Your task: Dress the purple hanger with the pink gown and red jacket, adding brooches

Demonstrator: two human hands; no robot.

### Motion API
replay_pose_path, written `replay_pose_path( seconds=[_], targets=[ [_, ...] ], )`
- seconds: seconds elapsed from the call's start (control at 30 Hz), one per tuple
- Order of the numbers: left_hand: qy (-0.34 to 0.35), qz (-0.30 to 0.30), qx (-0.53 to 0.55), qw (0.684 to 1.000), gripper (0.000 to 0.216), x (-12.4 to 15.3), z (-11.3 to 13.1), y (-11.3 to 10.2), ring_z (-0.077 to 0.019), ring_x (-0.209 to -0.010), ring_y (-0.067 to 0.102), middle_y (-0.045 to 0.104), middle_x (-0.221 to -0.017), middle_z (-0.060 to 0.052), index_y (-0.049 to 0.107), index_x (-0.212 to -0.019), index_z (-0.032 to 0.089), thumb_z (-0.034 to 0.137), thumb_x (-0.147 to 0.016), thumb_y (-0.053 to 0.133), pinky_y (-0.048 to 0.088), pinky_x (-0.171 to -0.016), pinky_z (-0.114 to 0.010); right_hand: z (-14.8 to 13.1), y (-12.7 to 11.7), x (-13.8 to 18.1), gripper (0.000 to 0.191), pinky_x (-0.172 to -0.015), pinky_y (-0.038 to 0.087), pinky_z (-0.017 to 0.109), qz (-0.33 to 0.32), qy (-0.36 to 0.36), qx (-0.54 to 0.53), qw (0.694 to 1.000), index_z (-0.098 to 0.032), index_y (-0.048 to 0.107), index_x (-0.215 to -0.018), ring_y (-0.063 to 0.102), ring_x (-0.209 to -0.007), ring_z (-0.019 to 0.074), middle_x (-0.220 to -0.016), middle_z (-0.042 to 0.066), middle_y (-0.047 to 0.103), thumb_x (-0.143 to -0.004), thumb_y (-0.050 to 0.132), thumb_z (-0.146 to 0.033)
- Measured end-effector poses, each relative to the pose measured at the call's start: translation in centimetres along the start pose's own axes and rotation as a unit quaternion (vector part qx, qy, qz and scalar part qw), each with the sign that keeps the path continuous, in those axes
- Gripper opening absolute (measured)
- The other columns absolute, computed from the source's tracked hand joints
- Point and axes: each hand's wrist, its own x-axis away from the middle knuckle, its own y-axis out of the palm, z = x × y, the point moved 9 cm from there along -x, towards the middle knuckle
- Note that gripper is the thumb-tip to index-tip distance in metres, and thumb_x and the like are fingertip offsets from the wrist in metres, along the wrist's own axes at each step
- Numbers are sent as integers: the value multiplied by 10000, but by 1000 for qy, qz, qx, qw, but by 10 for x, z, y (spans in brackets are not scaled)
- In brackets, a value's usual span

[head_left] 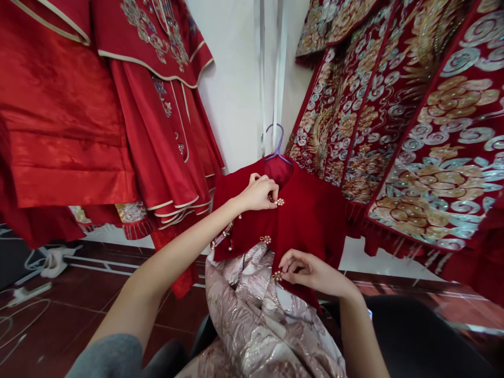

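A dark red jacket [311,215] hangs from a purple hanger [278,143], its front partly open below. My left hand [260,192] pinches the front edge near the collar, beside a beaded flower button [281,201]. Lower down, my right hand [309,269] has its fingers closed on the other front edge, close to a second flower button [277,275]. Another beaded button [265,239] sits between them on the left front panel. Below the jacket spills a shiny pinkish-silver brocade cloth [271,331]. Beaded strands [227,229] hang by the left sleeve.
Red garments [157,131] hang on the left, and heavily embroidered ones [394,115] on the right. Two pale straps [279,68] run down to the hanger. White shoes [54,262], a power strip [29,294] and cables lie on the floor at left. A black seat [417,336] is at lower right.
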Motion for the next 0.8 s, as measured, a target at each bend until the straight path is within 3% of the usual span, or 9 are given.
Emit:
replay_pose_path(
  seconds=[0.1, 0.23, 0.4, 0.5, 0.6, 0.67, 0.73, 0.8],
  targets=[
    [37, -38, 24, 998, 117, -2, 0, 7, -176, -886, 596, 666, -754, 35, 604, -767, 187, 283, -748, 667, 102, -1093, -538, 2, -7, -1, 259, -754, 458, 268, 28, -1, 7, 1000, -197, 589, -975, 568, -819, 123, -891, 10, 617, -840, 649, -409],
    [57, -38, 37, 997, 91, -2, 1, 7, -139, -783, 625, 640, -707, 74, 573, -774, 194, 261, -788, 632, -42, -1117, -576, 5, -19, 0, 275, -782, 480, 287, 64, -10, 7, 998, -197, 599, -985, 593, -835, 132, -912, 21, 633, -837, 644, -424],
    [76, -12, 18, 997, 101, 4, 8, 0, -129, -705, 634, 642, -694, 74, 561, -766, 204, 264, -838, 598, 30, -1149, -555, 11, -68, 2, 393, -681, 532, 303, 246, -5, -38, 969, -171, 613, -912, 620, -719, 144, -835, 39, 636, -745, 682, -521],
    [80, -1, 0, 997, 103, 8, 11, -4, -133, -695, 646, 667, -698, 69, 579, -757, 211, 230, -857, 563, 85, -1156, -537, -8, -106, 1, 407, -650, 545, 312, 371, -44, -38, 927, -173, 620, -892, 627, -744, 169, -864, 62, 659, -708, 695, -529],
    [76, 6, -19, 997, 113, 10, 11, -7, -139, -687, 656, 687, -703, 63, 605, -764, 215, 246, -863, 560, 95, -1155, -542, -59, -133, -8, 329, -758, 545, 369, 468, -126, 49, 873, -176, 623, -901, 626, -851, 201, -940, 83, 662, -757, 650, -471],
    [77, 13, -34, 996, 143, 10, 12, -8, -145, -690, 664, 693, -707, 52, 617, -805, 210, 312, -881, 552, 74, -1157, -550, -102, -142, -12, 327, -888, 498, 435, 548, -186, 150, 801, -179, 598, -1000, 589, -994, 233, -1062, 108, 625, -783, 613, -423],
    [63, 29, -78, 995, 236, 10, 12, -8, -167, -712, 675, 698, -713, 17, 629, -893, 192, 383, -916, 492, 51, -1156, -563, -134, -141, -24, 515, -1016, 382, 521, 605, -202, 249, 729, -176, 501, -1213, 472, -1198, 291, -1235, 147, 531, -760, 625, -386],
    [1, 59, -159, 985, 327, 11, 5, -10, -215, -750, 682, 695, -711, -40, 618, -1040, 134, 381, -939, 430, 52, -1144, -591, -149, -136, -46, 699, -1068, 277, 579, 612, -179, 318, 702, -174, 365, -1353, 351, -1306, 332, -1355, 178, 416, -733, 640, -341]
  ],
)
